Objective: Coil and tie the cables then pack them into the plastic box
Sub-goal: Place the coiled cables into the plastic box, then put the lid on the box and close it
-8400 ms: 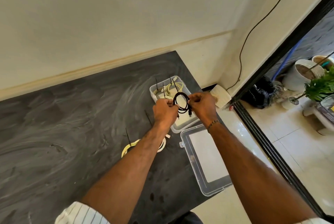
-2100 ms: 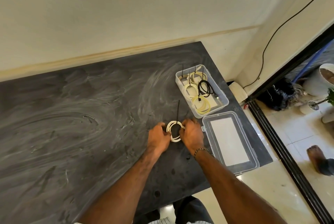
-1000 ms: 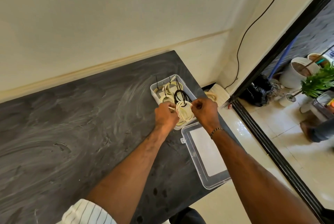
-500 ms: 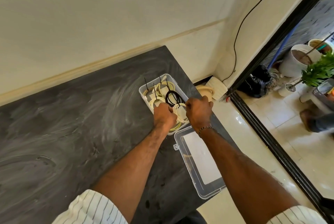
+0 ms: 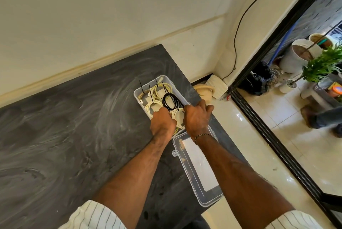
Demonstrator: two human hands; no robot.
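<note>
Reaching forward from striped white sleeves, a person's two bare arms cross a dark grey slate-look tabletop (image 5: 55, 136) toward the packing spot. Nearest, the clear rectangular plastic lid (image 5: 199, 169) lies flat at the table's right edge, off the box. Beyond it, the left hand (image 5: 162, 121) and the right hand (image 5: 196, 117) sit knuckles-up over the near end of the clear rectangular plastic box (image 5: 137, 93), fingers curled down around a tied cream-white cable coil (image 5: 176, 116) that now lies inside the box; two seconds ago that coil was being gripped on the bare tabletop, and a second ago it was held above the box rim. Whether the fingertips have let go cannot be seen. Farther in the box lie a looped black cable (image 5: 169, 100) and more cream coils (image 5: 154, 104), black zip-tie tails (image 5: 141, 86) standing up. With no loose cable showing on the table, packing looks nearly done; closing the lid probably remains.
</note>
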